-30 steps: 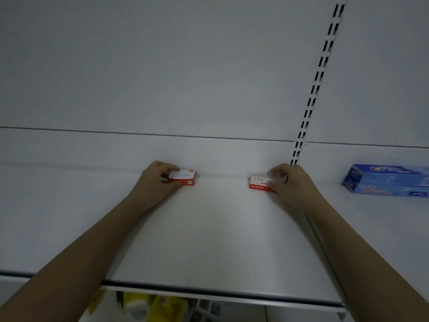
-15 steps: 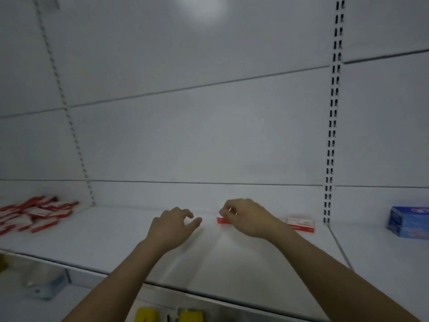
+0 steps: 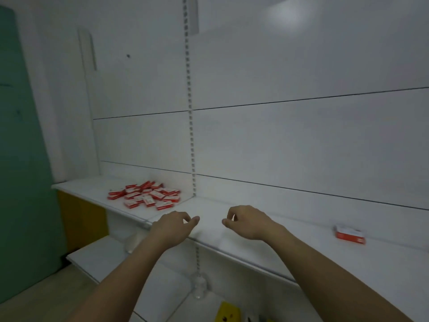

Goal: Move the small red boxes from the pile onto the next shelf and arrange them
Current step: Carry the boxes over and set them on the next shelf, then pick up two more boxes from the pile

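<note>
A pile of several small red boxes (image 3: 145,195) lies on the left white shelf (image 3: 81,189), left of the slotted upright. One small red box (image 3: 350,234) lies flat on the right shelf (image 3: 267,238), near the frame's right side. My left hand (image 3: 173,226) hovers over the shelf's front edge, fingers loosely curled and apart, holding nothing. My right hand (image 3: 248,221) floats beside it over the right shelf, thumb and forefinger slightly apart, also empty. Both hands are between the pile and the lone box.
A slotted metal upright (image 3: 190,117) divides the two shelves against the white back panel. A green wall (image 3: 21,159) stands at the left. Lower shelves (image 3: 97,254) sit below, with yellow items (image 3: 227,312) at the bottom edge.
Both hands let go of the boxes they had set on the right shelf and drew back. The view swung left, bringing the pile into sight.
</note>
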Motion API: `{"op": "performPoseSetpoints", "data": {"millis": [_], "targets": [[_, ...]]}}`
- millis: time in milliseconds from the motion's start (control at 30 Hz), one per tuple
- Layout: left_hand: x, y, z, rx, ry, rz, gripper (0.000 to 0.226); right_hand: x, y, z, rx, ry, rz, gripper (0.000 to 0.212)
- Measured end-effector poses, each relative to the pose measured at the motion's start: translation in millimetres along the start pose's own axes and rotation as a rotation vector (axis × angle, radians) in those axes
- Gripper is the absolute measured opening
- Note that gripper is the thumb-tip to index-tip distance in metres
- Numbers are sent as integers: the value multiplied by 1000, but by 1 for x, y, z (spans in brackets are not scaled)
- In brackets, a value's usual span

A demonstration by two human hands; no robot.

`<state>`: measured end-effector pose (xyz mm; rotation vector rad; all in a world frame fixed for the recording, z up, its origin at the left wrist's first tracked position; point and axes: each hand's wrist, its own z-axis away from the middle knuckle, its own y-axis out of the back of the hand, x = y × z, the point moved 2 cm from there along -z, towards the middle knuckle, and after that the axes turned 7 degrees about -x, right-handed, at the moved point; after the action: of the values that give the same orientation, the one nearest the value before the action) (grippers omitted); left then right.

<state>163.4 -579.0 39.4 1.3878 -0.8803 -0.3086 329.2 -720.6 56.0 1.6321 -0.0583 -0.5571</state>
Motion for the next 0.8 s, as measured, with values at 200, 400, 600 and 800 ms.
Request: {"op": "performPoseSetpoints", "data": {"millis": [200,400,600,800], "targets": [[-112,47,13,83,65,-77,60,-99,-37,-65,-51,51,27,40],[-187,72,4,104,127,-68,55,-158,-61,-126,-53,102,14,36],[-233,74,-50,91,135,-72,54,-180,-84,-201,-61,147,-86,32],[-269,79,-139,6,128,-83,52,-187,-93,-292,-20,152,-245,27]]}}
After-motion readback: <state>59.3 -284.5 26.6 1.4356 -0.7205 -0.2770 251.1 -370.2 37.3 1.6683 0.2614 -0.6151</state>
